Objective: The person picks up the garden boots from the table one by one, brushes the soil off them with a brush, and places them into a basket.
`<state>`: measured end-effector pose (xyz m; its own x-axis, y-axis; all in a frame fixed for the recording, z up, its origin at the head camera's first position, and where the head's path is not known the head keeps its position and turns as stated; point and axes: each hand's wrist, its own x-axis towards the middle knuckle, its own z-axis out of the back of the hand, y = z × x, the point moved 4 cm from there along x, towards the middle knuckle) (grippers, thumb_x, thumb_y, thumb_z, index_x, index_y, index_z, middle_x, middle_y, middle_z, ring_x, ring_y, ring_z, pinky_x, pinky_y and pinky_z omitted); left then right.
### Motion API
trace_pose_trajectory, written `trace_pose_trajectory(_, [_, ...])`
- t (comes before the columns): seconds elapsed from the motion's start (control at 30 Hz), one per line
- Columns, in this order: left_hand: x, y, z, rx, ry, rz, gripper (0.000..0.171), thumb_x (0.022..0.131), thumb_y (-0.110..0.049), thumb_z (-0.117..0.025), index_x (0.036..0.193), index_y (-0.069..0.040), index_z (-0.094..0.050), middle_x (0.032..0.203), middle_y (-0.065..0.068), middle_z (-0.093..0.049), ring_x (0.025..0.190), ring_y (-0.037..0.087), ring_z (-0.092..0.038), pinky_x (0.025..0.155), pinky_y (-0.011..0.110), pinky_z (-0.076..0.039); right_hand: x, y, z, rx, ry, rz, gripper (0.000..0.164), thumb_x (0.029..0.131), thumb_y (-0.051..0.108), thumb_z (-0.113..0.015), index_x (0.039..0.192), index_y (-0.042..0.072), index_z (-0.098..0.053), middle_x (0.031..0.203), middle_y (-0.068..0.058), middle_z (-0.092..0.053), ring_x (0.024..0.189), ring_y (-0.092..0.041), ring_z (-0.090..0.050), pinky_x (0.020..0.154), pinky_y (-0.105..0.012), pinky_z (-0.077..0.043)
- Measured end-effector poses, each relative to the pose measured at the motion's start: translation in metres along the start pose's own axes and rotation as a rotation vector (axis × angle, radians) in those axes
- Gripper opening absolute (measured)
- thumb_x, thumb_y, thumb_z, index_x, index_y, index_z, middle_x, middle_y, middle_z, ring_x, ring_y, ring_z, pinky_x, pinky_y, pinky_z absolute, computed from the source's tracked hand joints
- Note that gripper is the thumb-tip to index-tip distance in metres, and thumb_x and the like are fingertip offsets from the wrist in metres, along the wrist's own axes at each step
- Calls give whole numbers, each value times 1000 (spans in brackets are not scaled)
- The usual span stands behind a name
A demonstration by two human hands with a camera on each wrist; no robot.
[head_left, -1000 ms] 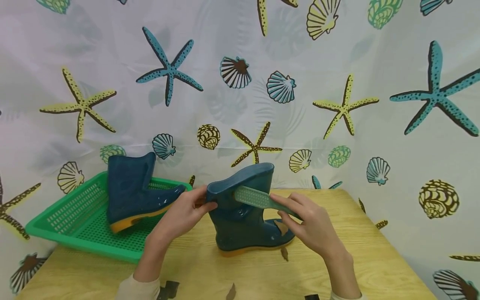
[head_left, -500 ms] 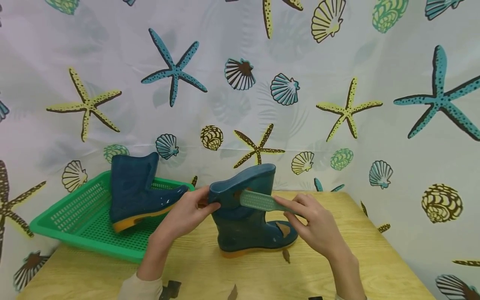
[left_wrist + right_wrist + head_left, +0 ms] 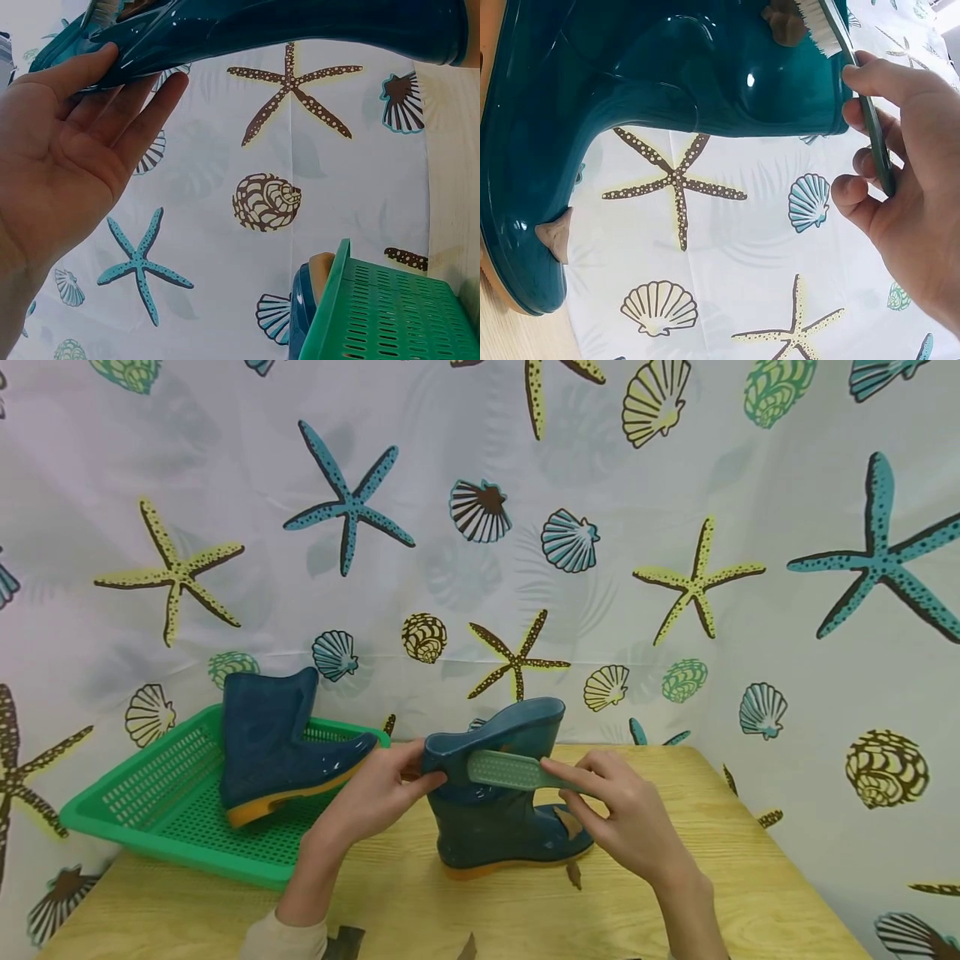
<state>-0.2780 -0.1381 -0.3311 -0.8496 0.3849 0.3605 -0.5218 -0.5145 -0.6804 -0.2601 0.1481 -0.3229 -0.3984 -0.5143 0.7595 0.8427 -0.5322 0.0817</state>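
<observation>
Head view shows a blue boot (image 3: 487, 835) standing near the middle of the tabletop (image 3: 750, 877), toe toward the right edge. It is glossy, with a tan sole, a wide-mouthed shaft and a pointed brown patch (image 3: 568, 822) on the toe. The left hand (image 3: 378, 797) pinches the shaft's upper left rim, thumb in front, the other fingers partly hidden behind. The right hand (image 3: 622, 810) has its thumb and curled fingers round the handle of a pale green brush (image 3: 510, 771); in the right wrist view its white bristles (image 3: 821, 34) are at a brown lump (image 3: 784, 24) on the shaft, contact unclear. At the tabletop's left side sits a green basket (image 3: 187, 860), a second boot (image 3: 266, 752) propped inside, toe raised. Bare wood stretches from the blue boot to the right edge; brown scraps (image 3: 573, 874) lie before it. A shell-print cloth (image 3: 675, 485) rises behind the far edge.
</observation>
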Motion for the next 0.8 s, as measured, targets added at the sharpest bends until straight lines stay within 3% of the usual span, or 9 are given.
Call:
trace_pose_trajectory(0.17, [0,1,1,-16,13,-19,14,98,-18,-64,112,-19,-63,106,-2,-71,96,13,-71,88,39,-56,-1,-2,-1,-30,1,-11,51,80,1,-78,126,20,-70,85,9,-55,75,-3,-41,58,-10,-30])
trace_pose_trajectory(0.3, [0,3,1,-10,1,-20,17,98,-18,-63,115,-18,-63,104,-3,-71,94,11,-71,86,35,-56,-2,-3,2,-46,-14,-3,51,78,-1,-78,124,20,-72,83,11,-53,72,-2,-40,56,-8,-29])
trace_pose_trajectory(0.53, [0,4,2,13,-18,-1,5,99,-17,-63,101,-16,-59,81,-3,-59,79,8,-64,72,29,-49,-3,-6,7,-48,-1,-33,48,80,-1,-75,122,21,-73,81,13,-52,71,1,-38,56,-8,-29])
trace_pose_trajectory(0.67, [0,3,1,23,-19,5,6,98,-18,-64,97,-17,-58,77,-5,-55,79,8,-65,76,30,-52,-3,-4,6,-22,13,-36,48,81,1,-75,125,20,-71,83,11,-53,72,0,-38,59,-10,-30])
trace_pose_trajectory(0.8, [0,1,1,17,-6,-4,5,98,-19,-64,101,-19,-61,87,-6,-64,87,9,-69,84,34,-56,-1,-1,2,-13,25,-26,48,81,4,-77,126,20,-70,86,8,-56,75,-2,-41,60,-11,-32])
